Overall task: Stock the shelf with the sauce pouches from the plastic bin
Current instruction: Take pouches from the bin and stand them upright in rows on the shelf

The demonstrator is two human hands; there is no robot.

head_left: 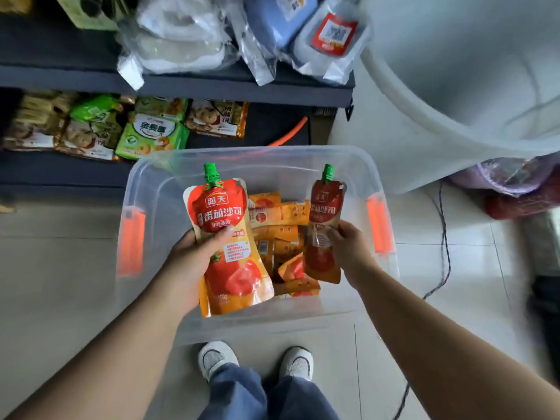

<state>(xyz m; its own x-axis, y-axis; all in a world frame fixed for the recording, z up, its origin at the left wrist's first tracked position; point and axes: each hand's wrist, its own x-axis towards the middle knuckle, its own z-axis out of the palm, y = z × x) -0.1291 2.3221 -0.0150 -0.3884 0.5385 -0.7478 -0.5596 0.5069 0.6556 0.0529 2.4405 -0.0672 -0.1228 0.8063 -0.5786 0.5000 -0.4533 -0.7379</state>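
A clear plastic bin [151, 177] with orange handles stands on the floor in front of a dark shelf [181, 86]. Several orange sauce pouches [281, 234] lie inside it. My left hand [194, 262] grips a red and yellow tomato sauce pouch [230, 253] with a green cap, held upright over the bin. My right hand [351, 247] pinches a second, similar pouch [322, 237] by its edge, turned partly sideways, also above the bin.
The lower shelf level holds snack packets [145, 131]. The upper level carries plastic-wrapped goods [181, 34]. A large white tub [454, 86] stands at the right, and a black cable [442, 253] runs along the tiled floor. My shoes [254, 359] are just behind the bin.
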